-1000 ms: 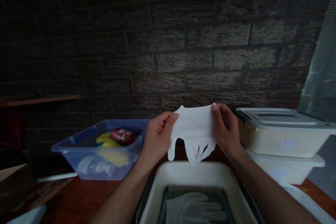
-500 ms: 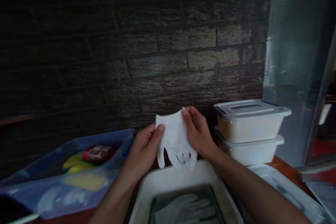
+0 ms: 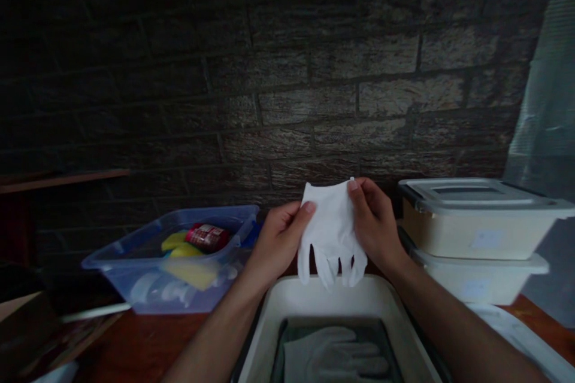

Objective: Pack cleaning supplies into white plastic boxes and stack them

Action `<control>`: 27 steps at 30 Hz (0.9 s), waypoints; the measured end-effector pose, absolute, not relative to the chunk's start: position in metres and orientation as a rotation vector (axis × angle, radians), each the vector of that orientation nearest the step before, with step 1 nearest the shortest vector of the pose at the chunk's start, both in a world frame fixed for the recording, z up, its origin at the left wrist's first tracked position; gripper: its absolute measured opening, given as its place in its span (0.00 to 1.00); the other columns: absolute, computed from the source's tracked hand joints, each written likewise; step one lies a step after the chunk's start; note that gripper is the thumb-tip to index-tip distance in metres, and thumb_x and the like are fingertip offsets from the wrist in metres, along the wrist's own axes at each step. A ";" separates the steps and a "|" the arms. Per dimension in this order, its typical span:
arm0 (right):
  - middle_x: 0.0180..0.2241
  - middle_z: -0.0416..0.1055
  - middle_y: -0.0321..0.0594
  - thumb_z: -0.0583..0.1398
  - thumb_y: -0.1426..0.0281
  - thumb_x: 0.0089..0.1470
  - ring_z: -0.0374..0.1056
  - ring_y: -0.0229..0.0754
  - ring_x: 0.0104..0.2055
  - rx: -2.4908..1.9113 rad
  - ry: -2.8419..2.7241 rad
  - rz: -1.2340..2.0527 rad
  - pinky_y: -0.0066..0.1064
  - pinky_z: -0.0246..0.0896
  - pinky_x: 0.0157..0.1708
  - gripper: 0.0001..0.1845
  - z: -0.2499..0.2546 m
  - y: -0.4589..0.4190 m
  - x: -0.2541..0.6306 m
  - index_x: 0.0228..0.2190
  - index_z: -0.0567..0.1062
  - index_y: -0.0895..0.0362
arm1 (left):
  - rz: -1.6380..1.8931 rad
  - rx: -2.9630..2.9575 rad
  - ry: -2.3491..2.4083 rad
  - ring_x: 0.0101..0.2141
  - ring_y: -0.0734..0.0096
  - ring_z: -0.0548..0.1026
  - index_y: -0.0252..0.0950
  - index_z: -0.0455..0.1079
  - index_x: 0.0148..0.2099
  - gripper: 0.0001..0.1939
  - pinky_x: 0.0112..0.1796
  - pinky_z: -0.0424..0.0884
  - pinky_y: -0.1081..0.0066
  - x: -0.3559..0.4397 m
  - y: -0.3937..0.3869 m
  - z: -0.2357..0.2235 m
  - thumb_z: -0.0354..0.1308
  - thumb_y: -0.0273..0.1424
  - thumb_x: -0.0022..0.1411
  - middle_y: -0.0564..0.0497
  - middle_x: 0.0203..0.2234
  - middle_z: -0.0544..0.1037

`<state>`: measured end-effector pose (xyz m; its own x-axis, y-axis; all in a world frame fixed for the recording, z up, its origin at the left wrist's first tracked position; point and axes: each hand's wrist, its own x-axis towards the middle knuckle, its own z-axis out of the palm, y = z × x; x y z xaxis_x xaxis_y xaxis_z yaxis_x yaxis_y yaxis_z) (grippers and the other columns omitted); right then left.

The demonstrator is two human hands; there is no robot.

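In the head view, the white glove hangs fingers downward over the far rim of the open bin; whether its tips touch that rim I cannot tell. The left hand pinches the glove's left edge a little below the cuff, thumb in front, fingers curled behind. The right hand is closed in a similar pinch at the cuff's right corner. Both grips look firm, the cloth spread between them.

The step in hand seems to be holding the glove out flat. Any move from here calls for an even pull and both pinches kept on, lest the cuff fold.

Inside the bin lies a greyish glove, on something dark green.

As for writing, two lidded boxes stand stacked right of the bin: the upper box and the lower box each carry a pale label, illegible here. Left of the bin, a blue translucent tub holds a red-wrapped container; its light print is too small to read. No brand can be made out.
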<state>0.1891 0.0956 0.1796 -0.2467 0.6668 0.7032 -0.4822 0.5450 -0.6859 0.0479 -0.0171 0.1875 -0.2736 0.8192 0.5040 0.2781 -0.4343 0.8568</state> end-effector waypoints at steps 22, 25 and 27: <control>0.21 0.66 0.32 0.63 0.52 0.61 0.56 0.34 0.21 -0.187 -1.535 1.284 0.26 0.50 0.20 0.21 0.175 0.094 0.180 0.28 0.73 0.56 | 2.028 1.597 1.433 0.32 0.70 0.72 0.35 0.73 0.44 0.14 0.32 0.68 0.75 0.041 -0.017 0.187 0.62 0.42 0.66 0.51 0.33 0.79; 0.21 0.66 0.32 0.64 0.52 0.60 0.55 0.34 0.21 -0.194 -1.529 1.252 0.26 0.49 0.20 0.21 0.177 0.094 0.182 0.27 0.74 0.56 | 2.064 1.529 1.419 0.27 0.73 0.69 0.35 0.72 0.38 0.15 0.27 0.65 0.77 0.039 -0.019 0.190 0.64 0.42 0.64 0.53 0.28 0.77; 0.21 0.68 0.32 0.65 0.52 0.58 0.57 0.34 0.21 -0.194 -1.545 1.293 0.27 0.51 0.20 0.21 0.179 0.093 0.182 0.27 0.74 0.57 | 2.044 1.478 1.354 0.27 0.73 0.70 0.34 0.73 0.39 0.15 0.27 0.66 0.76 0.041 -0.018 0.192 0.66 0.42 0.63 0.53 0.28 0.78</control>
<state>0.1824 0.0925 0.1786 -0.4247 0.6795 0.5983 -0.4697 0.3996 -0.7872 0.0405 -0.0184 0.1918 -0.4386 0.6757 0.5925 0.2820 -0.5225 0.8047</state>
